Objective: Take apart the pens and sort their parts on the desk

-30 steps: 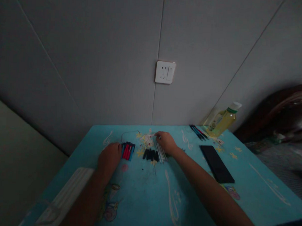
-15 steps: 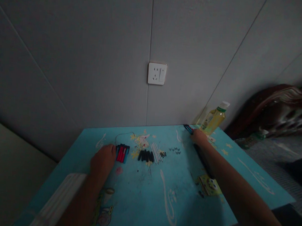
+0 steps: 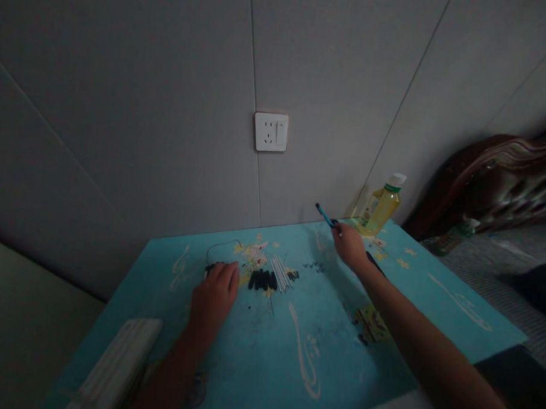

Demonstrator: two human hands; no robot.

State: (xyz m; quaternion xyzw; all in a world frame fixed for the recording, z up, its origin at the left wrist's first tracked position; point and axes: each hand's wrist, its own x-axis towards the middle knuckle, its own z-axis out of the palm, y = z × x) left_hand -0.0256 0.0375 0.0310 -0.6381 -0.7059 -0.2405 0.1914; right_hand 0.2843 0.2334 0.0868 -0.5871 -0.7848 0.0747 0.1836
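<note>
My right hand (image 3: 349, 247) grips a slim blue pen (image 3: 325, 215) with a dark end, lifted over the far right of the blue table (image 3: 338, 364). Beyond that hand, close to the wall, a little of some dark items shows at the fingers. My left hand (image 3: 215, 291) lies with fingers stretched over a group of pen barrels, covering nearly all of them. Right of it sit a row of short black pieces like pen caps (image 3: 263, 280), several thin white refills (image 3: 281, 273), a few small dark parts (image 3: 293, 275) and tiny grey pieces (image 3: 314, 266).
A bottle of yellow liquid (image 3: 379, 209) stands at the back right corner. A long dark item (image 3: 375, 263) lies partly under my right forearm. A white ridged object (image 3: 119, 357) is at the left edge. A grey wall with a socket (image 3: 271, 132) backs the table.
My right hand has risen from the table's far edge with the blue pen. My left hand has slid right, over the red and blue barrels that showed before. The view has turned slightly.
</note>
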